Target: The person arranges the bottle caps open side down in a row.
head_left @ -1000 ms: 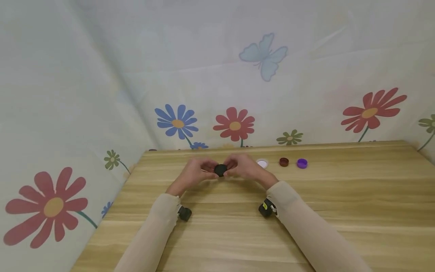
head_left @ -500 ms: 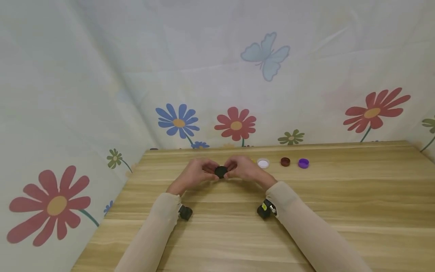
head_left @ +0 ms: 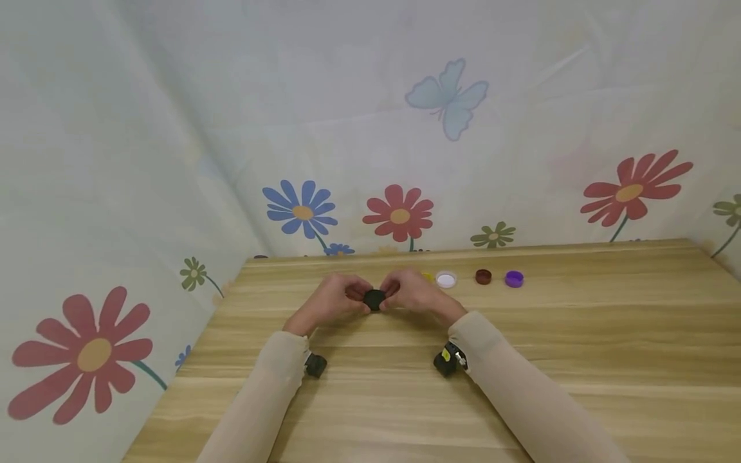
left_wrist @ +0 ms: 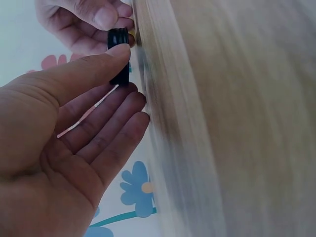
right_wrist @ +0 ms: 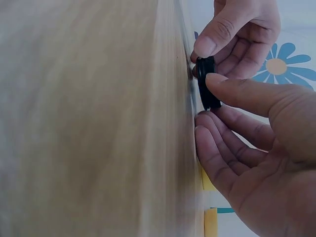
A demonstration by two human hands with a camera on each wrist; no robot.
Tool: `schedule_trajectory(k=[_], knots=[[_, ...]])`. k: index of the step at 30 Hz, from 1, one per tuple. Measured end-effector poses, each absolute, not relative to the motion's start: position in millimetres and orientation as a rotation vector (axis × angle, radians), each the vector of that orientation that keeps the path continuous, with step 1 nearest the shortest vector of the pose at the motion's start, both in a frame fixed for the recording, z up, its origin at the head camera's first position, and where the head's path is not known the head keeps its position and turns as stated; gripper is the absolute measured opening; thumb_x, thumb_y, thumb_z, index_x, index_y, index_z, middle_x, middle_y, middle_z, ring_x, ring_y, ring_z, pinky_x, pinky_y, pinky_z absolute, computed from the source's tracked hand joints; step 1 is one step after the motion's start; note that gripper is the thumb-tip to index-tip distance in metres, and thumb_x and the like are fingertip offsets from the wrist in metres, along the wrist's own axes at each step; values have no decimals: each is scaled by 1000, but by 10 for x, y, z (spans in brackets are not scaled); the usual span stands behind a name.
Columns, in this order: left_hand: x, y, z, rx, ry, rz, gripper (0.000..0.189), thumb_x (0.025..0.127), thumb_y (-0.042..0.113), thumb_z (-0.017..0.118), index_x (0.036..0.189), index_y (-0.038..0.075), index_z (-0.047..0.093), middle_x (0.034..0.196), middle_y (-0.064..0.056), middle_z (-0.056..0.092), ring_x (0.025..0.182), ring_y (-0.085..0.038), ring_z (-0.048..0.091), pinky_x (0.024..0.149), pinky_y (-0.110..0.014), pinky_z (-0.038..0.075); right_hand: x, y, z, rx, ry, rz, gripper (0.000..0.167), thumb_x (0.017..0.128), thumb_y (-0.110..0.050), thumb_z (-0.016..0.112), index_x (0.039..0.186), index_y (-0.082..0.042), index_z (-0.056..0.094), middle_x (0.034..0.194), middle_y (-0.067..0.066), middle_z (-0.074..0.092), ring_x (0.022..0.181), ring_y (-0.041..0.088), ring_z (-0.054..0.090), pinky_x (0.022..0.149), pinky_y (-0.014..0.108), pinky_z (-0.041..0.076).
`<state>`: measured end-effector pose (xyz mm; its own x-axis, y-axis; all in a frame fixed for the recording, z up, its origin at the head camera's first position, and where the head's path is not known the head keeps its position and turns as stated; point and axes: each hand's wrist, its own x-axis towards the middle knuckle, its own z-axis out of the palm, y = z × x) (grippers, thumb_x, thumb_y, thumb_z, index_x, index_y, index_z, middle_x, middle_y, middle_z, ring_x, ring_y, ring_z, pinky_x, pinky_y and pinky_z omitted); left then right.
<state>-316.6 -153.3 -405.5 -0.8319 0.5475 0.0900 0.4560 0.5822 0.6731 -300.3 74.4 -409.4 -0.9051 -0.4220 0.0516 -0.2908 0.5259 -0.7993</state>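
Between my two hands is a round black cap (head_left: pixel 374 299), ridged along its side, low over the wooden table. My left hand (head_left: pixel 338 298) holds its left edge with thumb and fingers. On the opposite edge my right hand (head_left: pixel 414 292) pinches it the same way. Seen edge-on in the left wrist view, the black cap (left_wrist: pixel 118 57) has the left thumb pressed on its near face. The right wrist view shows the right thumb against the black cap (right_wrist: pixel 209 83). Whether it touches the table is unclear.
Behind my right hand, partly hidden, is a yellow cap (head_left: pixel 427 277). A white cap (head_left: pixel 446 280), a brown cap (head_left: pixel 483 276) and a purple cap (head_left: pixel 514 278) continue that row rightward. Flower-printed cloth (head_left: pixel 347 128) rises behind the wooden table (head_left: pixel 382 399).
Both hands have come slightly nearer to me with the black cap held between them. More of the yellow cap now shows beside the right hand. The row of caps stays put.
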Motion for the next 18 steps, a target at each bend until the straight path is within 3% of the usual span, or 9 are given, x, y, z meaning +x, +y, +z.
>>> schedule_trajectory(k=[18], knots=[[-3142, -1499, -4060, 822, 2747, 978, 31, 85, -1, 88, 115, -2, 78, 101, -8, 77, 90, -17, 73, 86, -36, 60, -2978, 672, -4093, -511, 2677, -1281, 19, 86, -5, 88, 101, -1, 76, 89, 4, 73, 84, 16, 66, 82, 31, 55]])
